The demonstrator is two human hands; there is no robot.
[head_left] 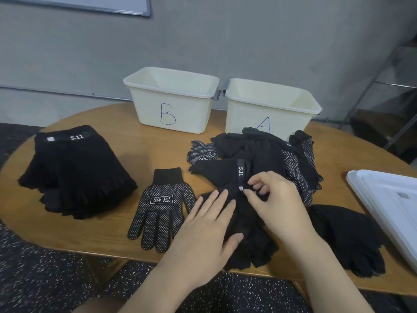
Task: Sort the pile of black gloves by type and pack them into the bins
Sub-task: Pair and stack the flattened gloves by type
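Two hands (237, 213) on gloves (252, 177), two bins (171, 86).

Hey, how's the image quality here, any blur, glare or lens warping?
Head view: wide-angle warping bows the table edge and tilts bin B; soft, even light, no glare; black glove pile loses fabric detail; right hand fingertips slightly blurred.

I count two cream plastic bins (171, 98) (270, 105), one neat stack of plain black gloves (76, 175), one lone dotted black glove (161, 208) (the messy pile (266, 159) I can't count).
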